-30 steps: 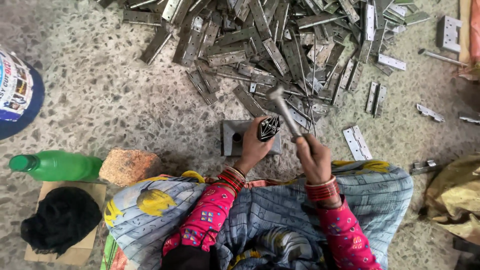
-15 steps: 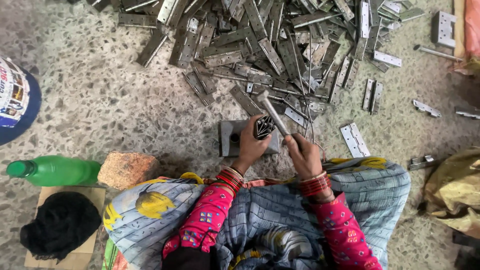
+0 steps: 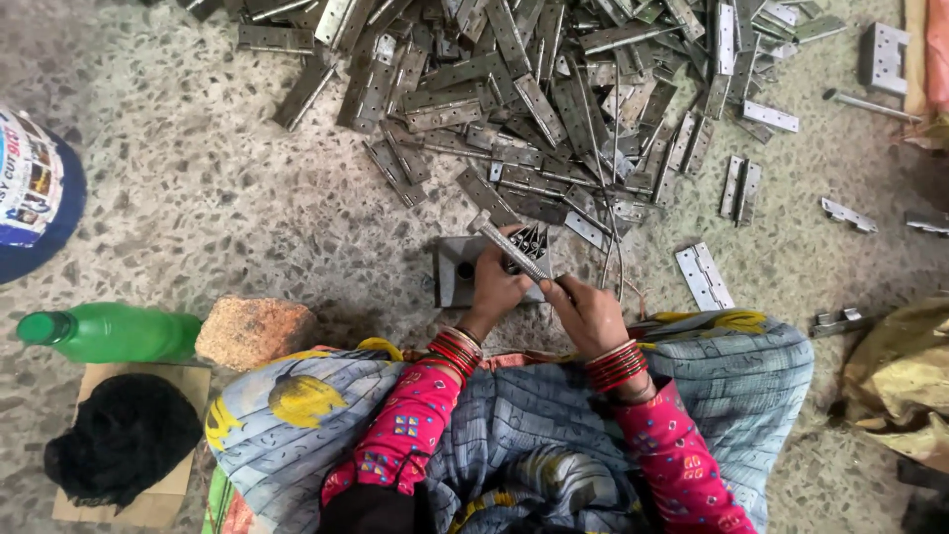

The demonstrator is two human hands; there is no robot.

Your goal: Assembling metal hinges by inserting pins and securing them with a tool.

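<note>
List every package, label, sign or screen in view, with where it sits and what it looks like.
Round container: far left edge on the floor, cut off by the frame; dark blue body, white printed label with small coloured pictures.
Green plastic bottle: lying on its side at left, beside a reddish stone; green cap, no label visible.
Cardboard piece: lower left, flat, tan, under a black cloth.
No signs or screens.

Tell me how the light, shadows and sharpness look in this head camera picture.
Head view: soft, even light; only faint shadows beside the rough reddish stone block. The pile of grey metal hinges shines dully, without harsh glare. The left hand and right hand look sharp; the speckled terrazzo floor bends slightly near the corners.
</note>
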